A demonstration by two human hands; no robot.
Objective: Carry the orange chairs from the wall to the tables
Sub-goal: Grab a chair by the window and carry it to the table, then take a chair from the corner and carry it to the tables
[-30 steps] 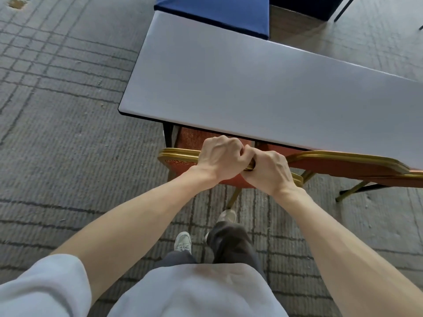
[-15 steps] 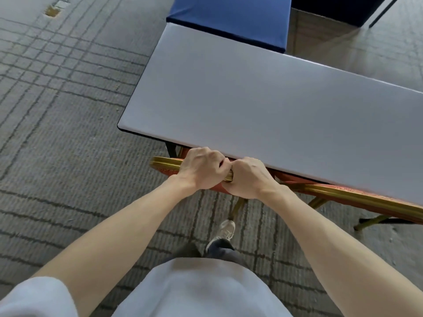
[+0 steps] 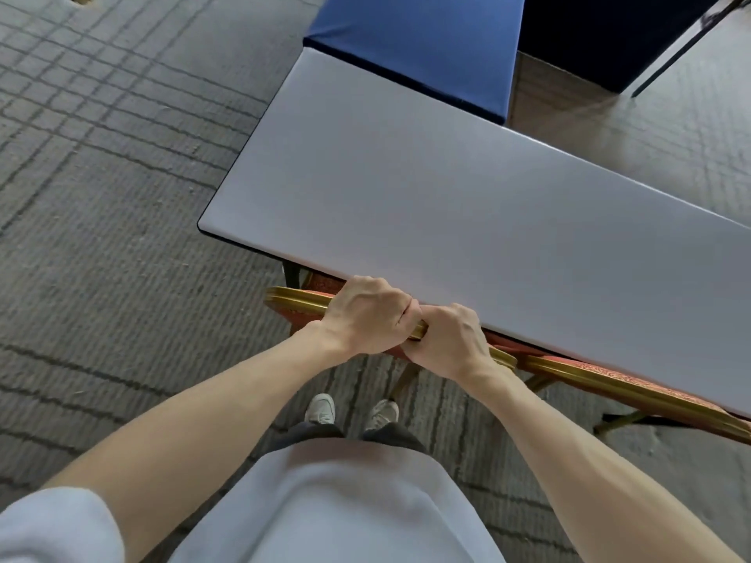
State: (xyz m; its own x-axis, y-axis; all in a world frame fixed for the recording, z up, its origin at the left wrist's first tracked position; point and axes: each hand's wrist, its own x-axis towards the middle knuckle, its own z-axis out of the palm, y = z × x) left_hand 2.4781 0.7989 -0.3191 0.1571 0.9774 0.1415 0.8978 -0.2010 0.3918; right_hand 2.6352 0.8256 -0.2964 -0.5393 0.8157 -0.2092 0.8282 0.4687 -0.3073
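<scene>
Grey patterned carpet [image 3: 101, 237] all round, and you're standing at the long side of a pale grey tabletop [image 3: 487, 221]. Your left hand [image 3: 365, 314] and right hand [image 3: 447, 343] are both curled tight over the gold top rail of the orange chair [image 3: 292, 298]. They're knuckles up and touching each other, right at the tabletop's 6 o'clock edge. That chair is pushed in close, so you mostly see the rail plus a bit of red-orange fabric under the edge. A second orange chair [image 3: 609, 384] sits just beside it toward 4 o'clock, also tucked in. Up at 12 o'clock a blue-covered table [image 3: 414, 42] meets the tabletop's far end. Your pale shoes [image 3: 321, 408] are on the carpet right behind the chair.
</scene>
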